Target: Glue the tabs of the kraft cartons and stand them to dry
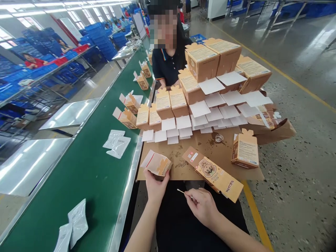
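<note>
My left hand (155, 185) grips a small open-topped carton (156, 163) near the table's front edge, thumb on its right side and fingers on the left. The carton is tilted, and a white flap with a red strip sticks out at its upper left. To the right, over my lap, my right hand (201, 204) pinches a thin cotton swab (181, 191), its white tip pointing left toward the carton. A flattened carton (214, 171) printed with a cartoon figure lies just beyond my right hand, overhanging the edge. Behind it stands a small clear dish (218, 138).
Stacked brown cartons (203, 63) with white flaps fill the table's far side. One carton (245, 150) stands at the right. A green conveyor (91, 175) on the left carries silver pouches (118, 145) and open cartons. A person (169, 59) sits opposite.
</note>
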Available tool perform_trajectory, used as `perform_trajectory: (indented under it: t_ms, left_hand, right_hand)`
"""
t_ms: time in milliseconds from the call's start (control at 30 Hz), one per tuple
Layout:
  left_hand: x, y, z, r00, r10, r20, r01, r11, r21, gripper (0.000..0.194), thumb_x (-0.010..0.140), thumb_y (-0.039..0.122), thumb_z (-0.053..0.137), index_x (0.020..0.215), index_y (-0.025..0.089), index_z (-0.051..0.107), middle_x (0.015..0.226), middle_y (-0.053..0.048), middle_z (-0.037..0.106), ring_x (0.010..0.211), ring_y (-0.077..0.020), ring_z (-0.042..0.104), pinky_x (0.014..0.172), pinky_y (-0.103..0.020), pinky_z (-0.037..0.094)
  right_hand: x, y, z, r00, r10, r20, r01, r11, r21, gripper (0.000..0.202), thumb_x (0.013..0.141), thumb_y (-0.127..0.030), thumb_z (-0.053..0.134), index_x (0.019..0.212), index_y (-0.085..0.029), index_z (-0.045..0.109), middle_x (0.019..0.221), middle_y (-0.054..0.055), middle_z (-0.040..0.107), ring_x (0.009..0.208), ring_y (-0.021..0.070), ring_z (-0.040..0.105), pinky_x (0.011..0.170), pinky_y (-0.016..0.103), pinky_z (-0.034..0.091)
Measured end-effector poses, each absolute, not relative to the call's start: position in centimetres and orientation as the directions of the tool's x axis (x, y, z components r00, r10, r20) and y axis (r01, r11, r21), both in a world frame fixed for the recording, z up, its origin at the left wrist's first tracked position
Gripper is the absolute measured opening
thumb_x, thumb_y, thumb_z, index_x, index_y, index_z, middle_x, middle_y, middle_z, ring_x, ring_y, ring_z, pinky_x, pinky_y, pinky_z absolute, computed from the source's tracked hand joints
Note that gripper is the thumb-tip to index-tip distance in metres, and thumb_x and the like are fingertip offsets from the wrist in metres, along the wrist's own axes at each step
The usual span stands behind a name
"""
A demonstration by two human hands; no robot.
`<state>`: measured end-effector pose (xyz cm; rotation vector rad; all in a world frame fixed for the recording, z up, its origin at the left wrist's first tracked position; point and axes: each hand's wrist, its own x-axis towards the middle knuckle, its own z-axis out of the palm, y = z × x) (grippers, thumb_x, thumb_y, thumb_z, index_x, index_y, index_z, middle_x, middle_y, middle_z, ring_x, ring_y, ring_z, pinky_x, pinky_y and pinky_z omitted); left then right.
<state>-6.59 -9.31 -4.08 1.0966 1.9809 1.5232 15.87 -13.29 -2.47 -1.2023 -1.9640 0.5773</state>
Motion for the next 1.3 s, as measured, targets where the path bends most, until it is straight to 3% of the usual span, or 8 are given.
perform_trajectory:
  t_ms: [267, 433, 633, 733, 833, 1000, 1167, 1300]
  left_hand:
    - [-17.9, -10.1, -1.0, -0.859, 0.433, 0.275, 0.311, 0.014, 0.95, 0.094, 0.057, 0.053, 0.111, 0.127, 0.031, 0.051, 0.139, -0.012, 0.072, 0.13, -0.0373, 0.078, 0.116, -0.062, 0.067]
    - [-25.2, -10.9, -0.4, -0.86, 0.465, 0.209, 0.333, 0.202, 0.921, 0.106, 0.039, 0.051, 0.115, 0.12, 0.03, 0.05, 0.136, -0.01, 0.071, 0.138, -0.0427, 0.074, 0.13, -0.072, 0.054]
    - [-24.2, -13.5, -1.3, -0.862, 0.317, 0.395, 0.47, 0.209, 0.858, 0.111, 0.053, 0.049, 0.108, 0.145, 0.031, 0.048, 0.165, -0.017, 0.055, 0.167, -0.0506, 0.051, 0.142, -0.076, 0.039]
    - [-19.1, -14.5, -0.8, -0.695, 0.354, 0.626, 0.681, 0.046, 0.731, 0.082, 0.073, 0.048, 0.099, 0.141, 0.032, 0.057, 0.152, -0.013, 0.06, 0.147, -0.0483, 0.068, 0.132, -0.077, 0.054]
    - [-11.0, -13.1, 0.1, -0.214, 0.61, 0.763, 0.833, -0.294, 0.469, 0.062, 0.089, 0.034, 0.092, 0.146, 0.038, 0.068, 0.129, -0.006, 0.073, 0.13, -0.0378, 0.079, 0.122, -0.063, 0.067]
    - [0.5, -7.4, -0.9, 0.692, 0.556, 0.46, 0.594, -0.801, 0.076, 0.076, 0.104, 0.031, 0.081, 0.176, 0.027, 0.058, 0.162, -0.01, 0.078, 0.161, -0.031, 0.066, 0.145, -0.051, 0.041]
    - [2.1, -4.6, -2.4, 0.737, 0.493, 0.463, 0.536, -0.843, 0.046, 0.068, 0.108, 0.015, 0.069, 0.174, 0.029, 0.063, 0.164, -0.007, 0.079, 0.16, -0.0249, 0.067, 0.145, -0.044, 0.038]
    - [-0.8, -6.4, -1.2, 0.428, 0.653, 0.625, 0.478, -0.751, 0.456, 0.067, 0.103, 0.029, 0.085, 0.168, 0.029, 0.067, 0.154, -0.015, 0.082, 0.151, -0.0338, 0.074, 0.133, -0.054, 0.055]
  right_hand:
    - [16.8, -12.9, -2.9, -0.267, 0.893, 0.361, 0.399, 0.444, -0.802, 0.028, 0.107, -0.029, 0.06, 0.082, -0.037, 0.069, 0.051, -0.006, 0.053, 0.04, 0.022, 0.061, 0.046, 0.035, 0.054]
    - [16.2, -12.7, -2.7, -0.272, 0.897, 0.348, 0.36, 0.43, -0.828, 0.024, 0.107, -0.031, 0.06, 0.085, -0.037, 0.067, 0.051, -0.008, 0.052, 0.04, 0.0213, 0.06, 0.046, 0.033, 0.053]
    - [16.1, -13.6, -2.8, -0.245, 0.928, 0.28, 0.338, 0.353, -0.872, 0.025, 0.106, -0.033, 0.063, 0.082, -0.037, 0.068, 0.051, -0.008, 0.05, 0.042, 0.0204, 0.06, 0.05, 0.035, 0.055]
    - [17.1, -14.7, -3.9, -0.223, 0.948, 0.227, 0.333, 0.293, -0.896, 0.025, 0.106, -0.035, 0.063, 0.082, -0.037, 0.071, 0.051, -0.008, 0.049, 0.041, 0.021, 0.057, 0.05, 0.037, 0.052]
    - [18.5, -15.5, -5.5, -0.226, 0.957, 0.185, 0.354, 0.257, -0.899, 0.026, 0.105, -0.033, 0.066, 0.081, -0.034, 0.073, 0.051, -0.008, 0.049, 0.043, 0.0188, 0.056, 0.05, 0.032, 0.046]
    - [20.6, -16.4, -7.7, -0.26, 0.957, 0.13, 0.406, 0.23, -0.885, 0.024, 0.1, -0.024, 0.067, 0.078, -0.027, 0.074, 0.055, -0.007, 0.056, 0.048, 0.014, 0.055, 0.053, 0.026, 0.039]
    - [22.1, -18.2, -8.2, -0.213, 0.971, 0.106, 0.456, 0.195, -0.868, 0.024, 0.101, -0.022, 0.065, 0.082, -0.029, 0.079, 0.055, -0.005, 0.06, 0.047, 0.0163, 0.058, 0.052, 0.027, 0.04]
    - [23.3, -19.6, -6.9, -0.144, 0.969, 0.199, 0.492, 0.245, -0.835, 0.024, 0.104, -0.025, 0.067, 0.085, -0.033, 0.08, 0.052, -0.006, 0.059, 0.043, 0.0187, 0.06, 0.047, 0.03, 0.041]
